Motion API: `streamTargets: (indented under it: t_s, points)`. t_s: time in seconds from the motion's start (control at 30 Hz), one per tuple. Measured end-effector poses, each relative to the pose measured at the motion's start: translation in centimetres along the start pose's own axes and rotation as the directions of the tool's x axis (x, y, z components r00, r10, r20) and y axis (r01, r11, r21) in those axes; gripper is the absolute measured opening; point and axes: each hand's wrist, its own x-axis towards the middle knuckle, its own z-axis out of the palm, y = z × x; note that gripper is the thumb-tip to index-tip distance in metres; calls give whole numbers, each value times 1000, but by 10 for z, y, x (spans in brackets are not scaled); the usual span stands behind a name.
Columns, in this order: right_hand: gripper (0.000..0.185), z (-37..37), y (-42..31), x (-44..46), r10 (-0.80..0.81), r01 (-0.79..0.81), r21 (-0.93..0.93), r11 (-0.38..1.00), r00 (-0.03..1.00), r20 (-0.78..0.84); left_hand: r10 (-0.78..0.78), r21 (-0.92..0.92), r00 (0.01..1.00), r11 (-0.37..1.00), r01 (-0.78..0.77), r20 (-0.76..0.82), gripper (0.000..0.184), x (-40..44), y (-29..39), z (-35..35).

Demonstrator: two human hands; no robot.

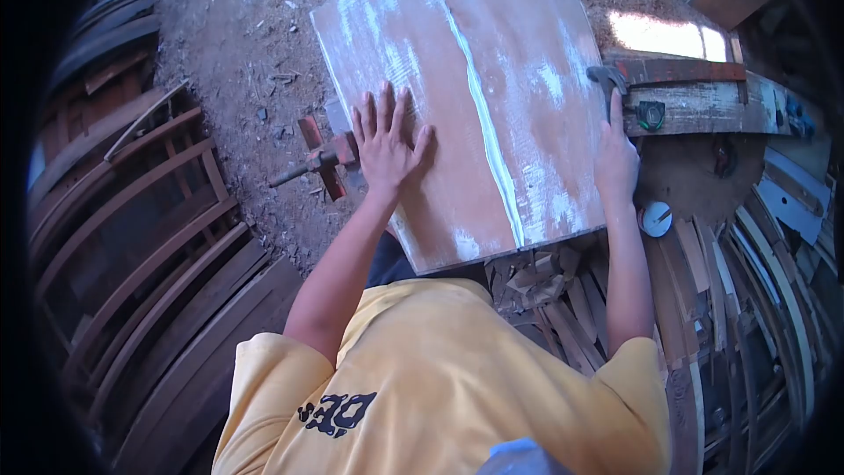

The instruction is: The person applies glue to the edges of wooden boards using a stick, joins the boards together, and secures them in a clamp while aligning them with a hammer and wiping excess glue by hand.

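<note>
A large wooden panel (457,105) with white smears and a white strip (479,114) down its length spreads out in front of me. My left hand (387,149) lies flat on the panel's left side with its fingers apart. At the panel's right edge, my right hand (617,163) is wrapped round a hammer (607,79), one finger stretched along the handle. The hammer's dark head shows just beyond that fingertip. Whether the head touches the panel, I cannot tell.
A red metal clamp (321,160) sticks out under the panel's left edge. On the right, a workbench plank (703,105) bears a tape measure (651,115). Below it is a round white container (655,219). Wooden frames (145,246) and stacked strips (694,264) line both sides.
</note>
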Motion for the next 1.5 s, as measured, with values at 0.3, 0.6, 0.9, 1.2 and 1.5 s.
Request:
streamTargets:
  t_s: [0.3,0.6,0.9,1.2,1.5]
  points:
    - [59,-10,-23,-7,92,-95,-70,993,995,-46,-6,-8,1000,1000,6,1,71,-2,2,2]
    - [62,-8,-160,-120,24,46,444,895,988,-151,122,-462,974,864,-198,-189,65,-26,-37,-29]
    - [63,100,-279,-173,-235,215,140,966,962,140,-378,-389,923,862,326,-65,46,-103,-259,-52]
    - [63,96,-285,-176,-97,78,223,972,992,76,-50,-260,275,-519,814,960,64,-46,-328,-16]
    - [58,0,-185,-65,323,-193,378,906,890,-320,-31,-143,140,-118,983,990,26,-28,-360,21]
